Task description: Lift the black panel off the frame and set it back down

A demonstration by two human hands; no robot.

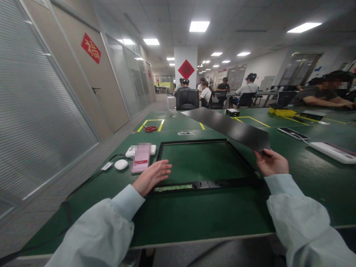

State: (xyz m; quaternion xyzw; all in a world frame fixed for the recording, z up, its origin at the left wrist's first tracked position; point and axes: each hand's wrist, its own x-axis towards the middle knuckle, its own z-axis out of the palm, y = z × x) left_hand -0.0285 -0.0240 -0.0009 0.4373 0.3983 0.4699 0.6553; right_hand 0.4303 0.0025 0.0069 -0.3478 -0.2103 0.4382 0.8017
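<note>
Tilted above the green table, a thin dark flat panel [228,128] is gripped at its near right corner by my right hand [271,162]. The thumb lies on top of that corner. Below it a black rectangular frame [194,141] lies flat on the table, its middle showing green tabletop. Along the frame's near side runs a strip with a green circuit board [174,188]. My left hand [153,177] hovers over the frame's near left corner, fingers stretched out and holding nothing. Whether it touches the frame, I cannot tell.
Left of the frame are a phone [141,157], a power strip [152,150] and a white rounded case [121,164]. Red scissors [150,129] lie farther back. At right are another phone [293,133], a white power strip [332,152] and a yellow object [282,112]. Several people sit beyond.
</note>
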